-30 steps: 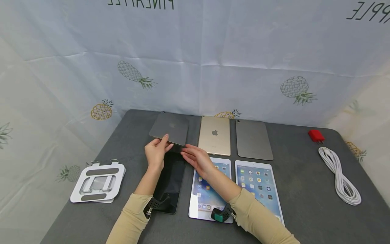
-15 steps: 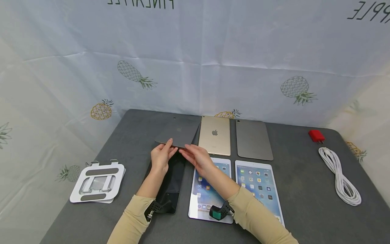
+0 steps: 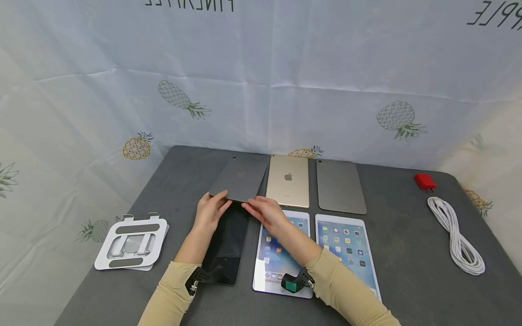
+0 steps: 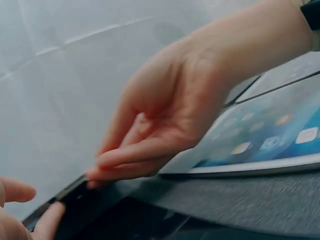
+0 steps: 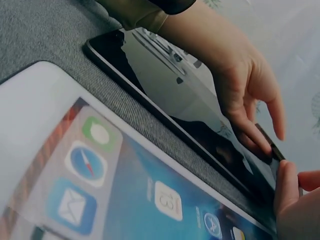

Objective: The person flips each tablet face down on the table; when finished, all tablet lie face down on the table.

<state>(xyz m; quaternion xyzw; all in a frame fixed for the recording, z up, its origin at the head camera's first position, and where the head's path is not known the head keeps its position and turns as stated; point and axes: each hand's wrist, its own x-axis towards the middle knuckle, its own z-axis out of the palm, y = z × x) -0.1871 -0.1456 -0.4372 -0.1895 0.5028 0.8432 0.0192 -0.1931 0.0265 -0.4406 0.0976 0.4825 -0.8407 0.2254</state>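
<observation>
A dark grey tablet [image 3: 242, 176], back side up, leans with its near edge raised above the table. My left hand [image 3: 208, 210] pinches the left part of that near edge, thumb on top. At the right near corner, my right hand [image 3: 267, 210] holds the edge between thumb and fingers; the right wrist view shows its fingertips [image 5: 287, 187] there. Below both hands lies a black tablet [image 3: 226, 256], screen up and dark, its far end hidden under the raised one. Beside it, a white tablet [image 3: 263, 269] with a lit screen sits partly under my right forearm.
A gold tablet [image 3: 287, 192] and another grey tablet [image 3: 340, 188] lie back up to the right. In front is a second lit white tablet [image 3: 346, 240]. A white folding stand [image 3: 105, 258] is at left; a red charger [image 3: 425, 181] and coiled white cable [image 3: 452, 226] are at right.
The dark grey tablet has moved right and straightened beside the gold one, its near edge coming slightly closer. My left hand shifted right, then a little back left; my right hand now grips the corner.
</observation>
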